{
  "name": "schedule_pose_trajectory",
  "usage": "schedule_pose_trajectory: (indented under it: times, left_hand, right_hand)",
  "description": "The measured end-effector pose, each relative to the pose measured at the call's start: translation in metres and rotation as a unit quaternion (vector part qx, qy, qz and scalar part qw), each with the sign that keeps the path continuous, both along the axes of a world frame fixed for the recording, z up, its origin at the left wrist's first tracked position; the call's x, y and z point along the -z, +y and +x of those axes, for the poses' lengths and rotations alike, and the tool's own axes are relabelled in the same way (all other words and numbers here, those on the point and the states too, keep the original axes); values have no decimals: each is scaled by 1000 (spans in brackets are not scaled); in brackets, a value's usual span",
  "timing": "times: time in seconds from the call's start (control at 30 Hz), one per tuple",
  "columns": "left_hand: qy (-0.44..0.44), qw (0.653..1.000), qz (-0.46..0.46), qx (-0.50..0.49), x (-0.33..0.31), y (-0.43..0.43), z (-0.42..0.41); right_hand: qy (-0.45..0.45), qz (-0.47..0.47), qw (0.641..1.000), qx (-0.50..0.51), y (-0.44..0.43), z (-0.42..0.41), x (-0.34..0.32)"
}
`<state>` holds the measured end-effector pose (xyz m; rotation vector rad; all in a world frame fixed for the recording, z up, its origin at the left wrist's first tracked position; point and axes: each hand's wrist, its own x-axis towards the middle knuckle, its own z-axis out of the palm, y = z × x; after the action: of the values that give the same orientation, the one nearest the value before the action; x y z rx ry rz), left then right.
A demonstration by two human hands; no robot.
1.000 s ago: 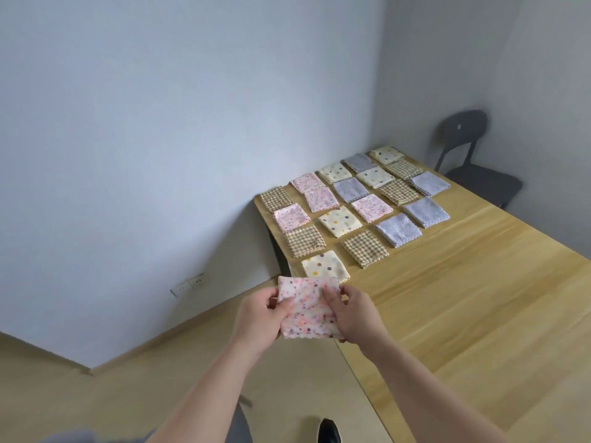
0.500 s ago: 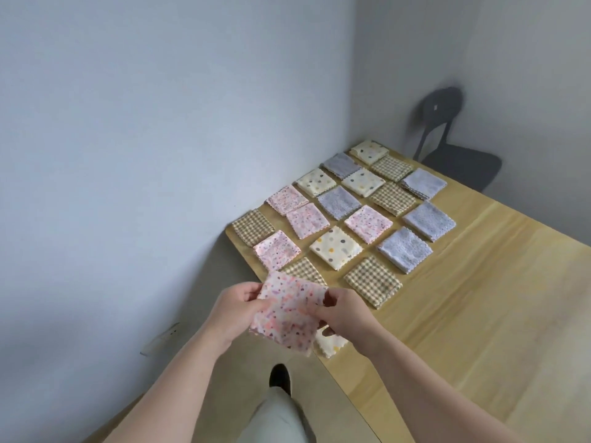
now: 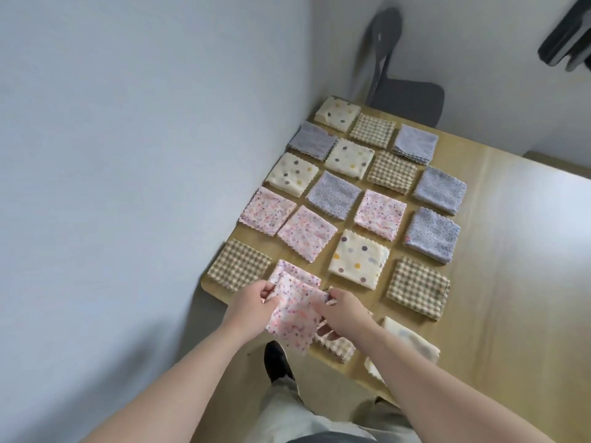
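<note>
Wall (image 3: 128, 155), pale grey, filling the left half of the view. Beside it, table (image 3: 511, 282) of light wood pushed into the corner, with dark chair (image 3: 406, 97) behind the far end. Across the table's left part, rows of folded cloths (image 3: 380, 214) lying close together, among them a cream dotted cloth (image 3: 358, 255), a brown checked cloth (image 3: 417, 289) and a lilac cloth (image 3: 431, 235). Over the near left corner of the table, pink speckled cloth (image 3: 294, 318) held up slack, lower corner hanging past the table edge. Contact with the folded pink piece (image 3: 295, 271) just behind it: unclear. At its left edge, left hand (image 3: 251, 302) pinching the fabric with thumb and curled fingers. At its upper right corner, right hand (image 3: 345, 310) pinching likewise, above a checked square (image 3: 335, 345). Lowest, between the forearms, black shoe (image 3: 276, 359) on the floor.
</note>
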<state>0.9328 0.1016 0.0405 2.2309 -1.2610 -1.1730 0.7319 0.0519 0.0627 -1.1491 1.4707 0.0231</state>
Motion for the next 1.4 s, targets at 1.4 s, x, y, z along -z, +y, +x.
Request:
schedule_pose_trajectory:
  times: [1.4]
  left_hand:
    - [-275,915,-55,290,77,-49,15]
  right_hand:
    - [262,-195,902,-283,-57,52,82]
